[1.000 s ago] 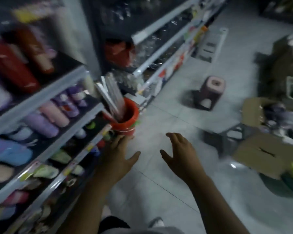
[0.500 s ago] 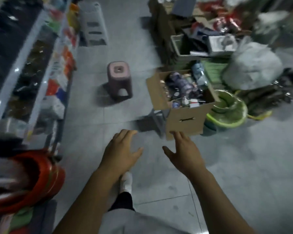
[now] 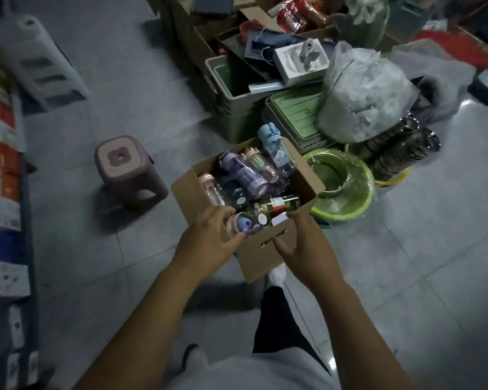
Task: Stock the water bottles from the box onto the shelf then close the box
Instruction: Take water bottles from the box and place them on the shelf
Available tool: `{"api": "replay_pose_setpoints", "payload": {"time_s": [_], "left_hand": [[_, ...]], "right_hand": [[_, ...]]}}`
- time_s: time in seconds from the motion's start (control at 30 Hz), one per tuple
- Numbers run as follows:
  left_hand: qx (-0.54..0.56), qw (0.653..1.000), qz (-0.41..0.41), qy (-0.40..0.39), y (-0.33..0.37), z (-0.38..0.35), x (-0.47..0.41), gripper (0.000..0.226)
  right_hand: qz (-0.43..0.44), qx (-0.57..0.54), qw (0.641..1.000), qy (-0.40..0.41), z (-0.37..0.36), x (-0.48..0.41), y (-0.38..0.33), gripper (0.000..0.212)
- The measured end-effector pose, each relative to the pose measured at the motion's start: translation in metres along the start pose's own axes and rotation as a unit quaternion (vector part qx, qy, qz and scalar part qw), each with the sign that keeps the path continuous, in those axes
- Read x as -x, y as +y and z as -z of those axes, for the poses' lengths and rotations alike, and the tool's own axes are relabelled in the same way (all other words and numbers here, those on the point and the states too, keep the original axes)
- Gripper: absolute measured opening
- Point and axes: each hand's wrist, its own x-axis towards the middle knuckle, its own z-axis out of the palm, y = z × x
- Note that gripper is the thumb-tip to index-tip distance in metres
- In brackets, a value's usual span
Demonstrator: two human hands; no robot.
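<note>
An open cardboard box [image 3: 261, 250] stands on the floor in front of me, full of water bottles. A purple bottle [image 3: 247, 175], a light blue one [image 3: 273, 144] and a pink one [image 3: 209, 188] lie on top. My left hand [image 3: 209, 237] is at the box's near corner, fingers and thumb curled round a bottle with a pink rim and blue cap [image 3: 241, 223]. My right hand [image 3: 304, 243] is spread against the box's front wall and holds nothing. The shelf [image 3: 3, 164] runs along the left edge.
A pink stool [image 3: 124, 164] stands left of the box and a white step stool [image 3: 40, 68] lies farther back. Behind and right of the box are green crates [image 3: 231, 108], a green basin [image 3: 341, 190], a plastic bag [image 3: 361, 91] and stacked metal bowls [image 3: 400, 150].
My view has swung from the shelf to the box. Both hands have reached forward to it, and the left one has closed round a bottle.
</note>
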Motion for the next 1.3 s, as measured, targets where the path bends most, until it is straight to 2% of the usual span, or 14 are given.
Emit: {"api": "replay_pose_setpoints", "payload": {"time_s": [0.2, 0.33, 0.5, 0.57, 0.63, 0.77, 0.83, 0.97, 1.07, 1.13, 1.3], "left_hand": [[0.028, 0.992, 0.123, 0.005, -0.003, -0.026, -0.088, 0.044], [0.066, 0.975, 0.210, 0.017, -0.019, -0.044, -0.143, 0.040], [0.143, 0.934, 0.326, -0.018, -0.061, -0.087, -0.211, 0.040], [0.179, 0.912, 0.366, -0.047, -0.085, -0.112, -0.236, 0.050], [0.193, 0.894, 0.393, -0.089, -0.107, -0.136, -0.253, 0.072], [0.120, 0.885, 0.413, -0.178, -0.127, -0.171, -0.264, 0.121], [0.070, 0.889, 0.413, -0.187, -0.125, -0.177, -0.269, 0.129], [-0.005, 0.896, 0.403, -0.186, -0.119, -0.179, -0.279, 0.128], [0.002, 0.896, 0.404, -0.184, -0.115, -0.177, -0.281, 0.133], [0.038, 0.886, 0.425, -0.182, -0.114, -0.174, -0.284, 0.132], [0.184, 0.821, 0.515, -0.166, -0.118, -0.151, -0.297, 0.115]], "right_hand": [[0.051, 0.012, 0.994, -0.095, 0.004, -0.136, 0.028, 0.045], [0.084, 0.025, 0.983, -0.160, -0.007, -0.215, 0.027, 0.051], [0.048, 0.066, 0.971, -0.224, -0.069, -0.293, 0.023, 0.056], [0.027, 0.100, 0.967, -0.235, -0.100, -0.314, 0.022, 0.066], [-0.002, 0.154, 0.956, -0.251, -0.124, -0.329, 0.021, 0.073], [-0.024, 0.229, 0.946, -0.229, -0.149, -0.338, 0.023, 0.076], [-0.031, 0.252, 0.942, -0.221, -0.156, -0.341, 0.021, 0.080], [-0.054, 0.278, 0.933, -0.221, -0.162, -0.359, 0.016, 0.082], [-0.051, 0.255, 0.938, -0.231, -0.155, -0.369, 0.021, 0.077], [-0.065, 0.199, 0.950, -0.232, -0.145, -0.370, 0.025, 0.071], [-0.155, -0.016, 0.961, -0.230, -0.126, -0.360, 0.033, 0.064]]}}
